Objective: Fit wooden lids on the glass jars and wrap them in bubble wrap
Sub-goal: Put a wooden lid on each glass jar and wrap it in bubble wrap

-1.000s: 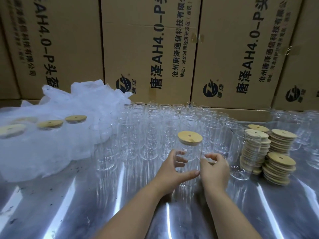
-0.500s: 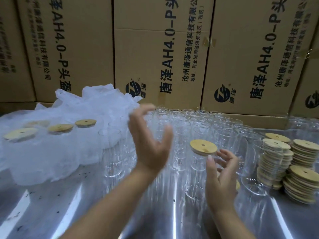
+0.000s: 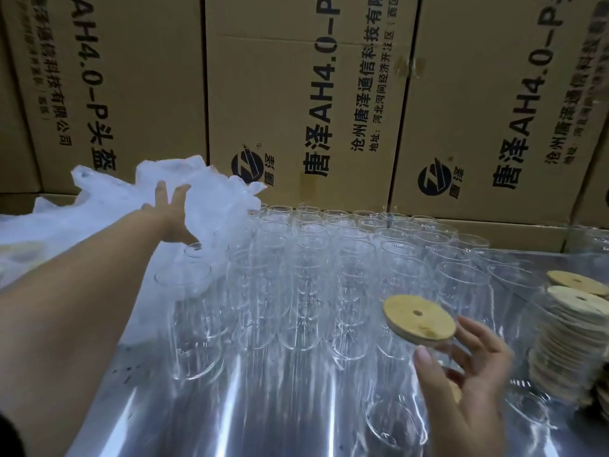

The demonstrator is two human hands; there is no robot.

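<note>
A clear glass jar (image 3: pixel 425 357) with a round wooden lid (image 3: pixel 419 319) on top stands at the front right, and my right hand (image 3: pixel 468 384) curls around the jar's side. My left hand (image 3: pixel 171 216) stretches far out to the left with fingers spread, over the heap of white bubble wrap (image 3: pixel 197 199). Several open glass jars (image 3: pixel 313 258) stand in rows across the middle of the table.
Stacks of wooden lids (image 3: pixel 570 328) stand at the right edge. Large printed cardboard boxes (image 3: pixel 296 94) form a wall behind the table. The shiny metal tabletop (image 3: pixel 263 417) shows at the front.
My left hand has left the lidded jar and swung out left to the bubble wrap. My right hand stays around the jar. The camera has moved closer.
</note>
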